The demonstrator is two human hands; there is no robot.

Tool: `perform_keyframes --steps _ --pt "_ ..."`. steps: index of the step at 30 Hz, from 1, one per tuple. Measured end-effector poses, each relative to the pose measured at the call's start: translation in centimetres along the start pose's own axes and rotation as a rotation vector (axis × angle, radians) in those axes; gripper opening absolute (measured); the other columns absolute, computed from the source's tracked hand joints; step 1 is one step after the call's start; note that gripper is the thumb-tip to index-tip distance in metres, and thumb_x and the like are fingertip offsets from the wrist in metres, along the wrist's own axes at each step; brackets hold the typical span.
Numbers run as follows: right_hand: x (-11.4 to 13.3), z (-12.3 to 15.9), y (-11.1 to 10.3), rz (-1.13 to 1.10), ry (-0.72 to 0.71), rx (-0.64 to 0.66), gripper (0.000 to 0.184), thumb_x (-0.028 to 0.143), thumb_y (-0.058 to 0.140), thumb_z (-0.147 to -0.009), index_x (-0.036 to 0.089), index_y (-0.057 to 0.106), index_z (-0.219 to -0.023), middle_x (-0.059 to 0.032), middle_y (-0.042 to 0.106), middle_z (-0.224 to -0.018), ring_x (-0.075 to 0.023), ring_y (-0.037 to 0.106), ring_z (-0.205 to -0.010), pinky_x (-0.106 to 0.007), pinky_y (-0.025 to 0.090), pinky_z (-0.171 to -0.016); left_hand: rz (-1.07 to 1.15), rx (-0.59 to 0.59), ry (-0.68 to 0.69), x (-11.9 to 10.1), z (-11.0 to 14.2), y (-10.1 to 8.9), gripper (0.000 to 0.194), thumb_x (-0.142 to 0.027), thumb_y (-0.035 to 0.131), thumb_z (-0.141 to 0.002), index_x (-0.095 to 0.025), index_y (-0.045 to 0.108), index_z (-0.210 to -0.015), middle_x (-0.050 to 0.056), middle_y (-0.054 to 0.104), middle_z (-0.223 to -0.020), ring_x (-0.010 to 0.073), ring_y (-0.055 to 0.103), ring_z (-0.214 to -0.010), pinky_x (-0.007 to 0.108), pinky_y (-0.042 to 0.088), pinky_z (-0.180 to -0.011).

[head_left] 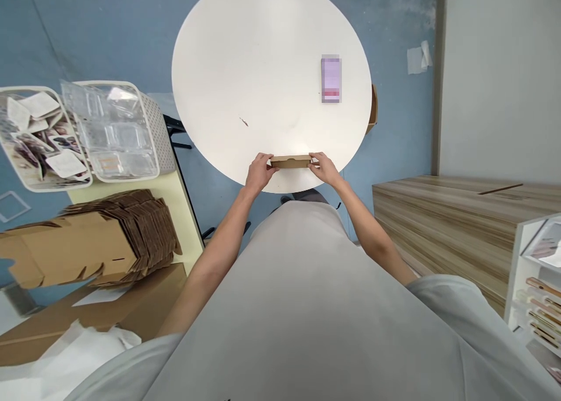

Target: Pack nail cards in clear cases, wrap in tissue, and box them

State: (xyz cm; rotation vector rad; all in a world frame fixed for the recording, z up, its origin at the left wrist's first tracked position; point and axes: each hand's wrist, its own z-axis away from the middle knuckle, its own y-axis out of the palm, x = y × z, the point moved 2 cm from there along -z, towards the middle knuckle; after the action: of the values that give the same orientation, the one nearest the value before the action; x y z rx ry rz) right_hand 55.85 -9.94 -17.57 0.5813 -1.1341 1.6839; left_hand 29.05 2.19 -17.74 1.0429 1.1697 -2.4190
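A small brown cardboard box [290,162] is at the near edge of the round white table [219,50]. My left hand [260,172] grips its left end, thumb below and fingers along the top. At the other end, my right hand [323,168] holds it the same way. The box lies lengthwise between both hands, with a notch in the middle of its upper edge. Its inside cannot be made out. Farther back on the right of the tabletop lies a purple box-shaped item [331,78], blurred by pixels.
To the left, a stack of flat cardboard box blanks [144,231] sits beside a white basket of clear plastic trays [118,132] and another basket of cards [44,138]. A wood-grain cabinet [447,225] stands at right. A dark mark [244,121] shows on the tabletop.
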Motion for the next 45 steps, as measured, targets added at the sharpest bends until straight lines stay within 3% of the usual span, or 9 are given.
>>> perform_keyframes --steps 7,15,20,27,33,36,40,42,45 --pt "-0.3 -0.1 -0.3 -0.133 0.056 0.022 0.048 0.041 0.067 -0.105 0.019 0.074 -0.146 -0.0151 0.063 -0.135 -0.0316 0.076 -0.127 -0.049 0.075 -0.103 0.006 0.027 -0.017 -0.1 0.1 0.0 0.043 -0.023 0.079 -0.095 -0.024 0.071 -0.137 0.012 0.066 -0.144 0.0263 0.075 -0.099 0.050 0.063 -0.107" --pt "0.7 0.3 -1.1 -0.158 0.075 0.052 0.035 0.031 0.075 -0.101 0.015 0.078 -0.132 -0.0142 0.070 -0.128 -0.0309 0.080 -0.119 -0.047 0.079 -0.093 -0.061 -0.002 0.004 0.0 0.6 0.4 0.050 -0.021 0.075 -0.097 -0.021 0.069 -0.146 0.013 0.061 -0.139 0.0251 0.073 -0.098 0.048 0.063 -0.105" --pt "1.0 0.2 -1.2 -0.122 0.084 0.079 0.033 0.035 0.079 -0.101 0.017 0.078 -0.128 -0.0132 0.077 -0.120 -0.0323 0.081 -0.115 -0.048 0.081 -0.083 -0.015 -0.007 0.037 0.1 0.8 0.2 0.062 -0.018 0.072 -0.097 -0.025 0.062 -0.158 0.012 0.063 -0.137 0.0263 0.074 -0.108 0.048 0.063 -0.110" --pt "0.5 0.7 -0.7 -0.105 0.057 0.051 0.030 0.025 0.076 -0.096 0.018 0.078 -0.125 -0.0119 0.076 -0.115 -0.0354 0.081 -0.119 -0.047 0.081 -0.076 0.034 -0.052 0.091 0.5 1.3 -0.2 0.052 -0.012 0.056 -0.101 -0.026 0.074 -0.147 0.011 0.067 -0.125 0.0260 0.074 -0.114 0.047 0.063 -0.113" --pt "0.5 1.6 -0.2 -0.046 0.049 0.027 0.035 0.026 0.075 -0.093 0.022 0.076 -0.128 -0.0097 0.074 -0.116 -0.0332 0.079 -0.123 -0.038 0.078 -0.071 0.088 -0.085 0.080 0.5 2.2 0.1 0.050 -0.015 0.058 -0.101 -0.026 0.078 -0.146 0.009 0.068 -0.124 0.0247 0.076 -0.114 0.046 0.067 -0.110" --pt "0.6 2.1 0.2 -0.028 0.036 -0.002 0.037 0.028 0.068 -0.097 0.023 0.071 -0.133 -0.0093 0.074 -0.118 -0.0306 0.078 -0.122 -0.038 0.077 -0.075 0.103 -0.118 0.082 0.2 3.0 0.5 0.051 -0.017 0.059 -0.100 -0.025 0.077 -0.147 0.009 0.068 -0.129 0.0216 0.077 -0.114 0.043 0.068 -0.112" --pt "0.8 3.2 0.8 0.035 -0.059 -0.078 0.031 0.041 0.072 -0.100 0.025 0.070 -0.126 -0.0092 0.074 -0.124 -0.0276 0.076 -0.122 -0.049 0.070 -0.107 0.131 -0.202 0.031 -0.3 3.9 1.0 0.044 -0.028 0.062 -0.104 -0.023 0.080 -0.143 0.009 0.070 -0.133 0.0195 0.078 -0.114 0.040 0.069 -0.112" --pt "0.8 3.6 1.1 0.050 -0.080 -0.117 0.026 0.047 0.069 -0.103 0.025 0.071 -0.117 -0.0105 0.075 -0.124 -0.0268 0.075 -0.122 -0.049 0.064 -0.116 0.148 -0.219 0.006 -0.4 4.0 1.1 0.038 -0.034 0.061 -0.106 -0.022 0.083 -0.135 0.010 0.073 -0.131 0.0213 0.077 -0.118 0.041 0.069 -0.111" --pt "0.3 3.6 1.6 -0.009 0.006 -0.124 0.024 0.045 0.062 -0.106 0.025 0.069 -0.118 -0.0108 0.075 -0.129 -0.0248 0.078 -0.115 -0.044 0.067 -0.106 0.172 -0.195 -0.023 0.0 3.6 1.0 0.031 -0.032 0.062 -0.104 -0.023 0.083 -0.126 0.011 0.077 -0.134 0.0240 0.078 -0.119 0.044 0.070 -0.108"
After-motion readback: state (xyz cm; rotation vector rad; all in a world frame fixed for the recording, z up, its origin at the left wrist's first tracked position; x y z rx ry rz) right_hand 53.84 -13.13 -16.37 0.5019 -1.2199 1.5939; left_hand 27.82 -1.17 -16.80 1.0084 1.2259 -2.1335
